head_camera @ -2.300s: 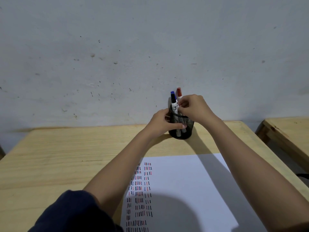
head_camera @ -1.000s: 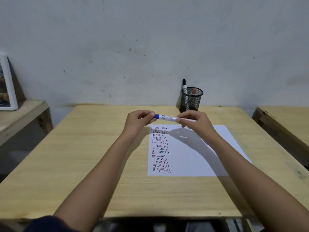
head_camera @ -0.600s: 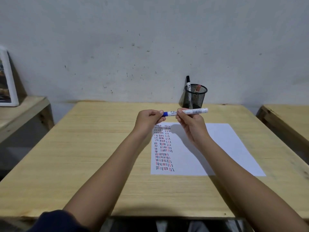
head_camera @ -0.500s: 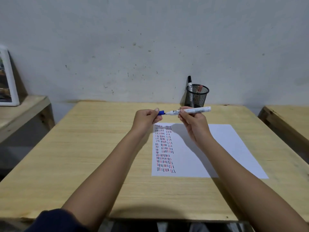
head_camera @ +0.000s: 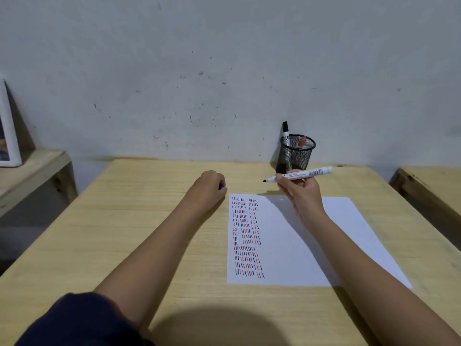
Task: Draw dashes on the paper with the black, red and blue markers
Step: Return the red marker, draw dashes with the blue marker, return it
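Head view: right hand [head_camera: 300, 193] pinches the uncapped marker [head_camera: 299, 175] level, tip leftward, above the paper's [head_camera: 299, 245] far edge; left hand [head_camera: 208, 187] fists the blue cap [head_camera: 221, 187].

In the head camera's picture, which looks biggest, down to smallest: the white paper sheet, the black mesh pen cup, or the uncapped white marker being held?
1. White paper sheet, plainly largest.
2. Black mesh pen cup and white marker: unsure; the cup looks bulkier, the marker longer and nearer the camera.

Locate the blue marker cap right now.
In the head view the blue cap sits inside the closed left hand, resting on the table just left of the paper's top-left corner; only a sliver shows.
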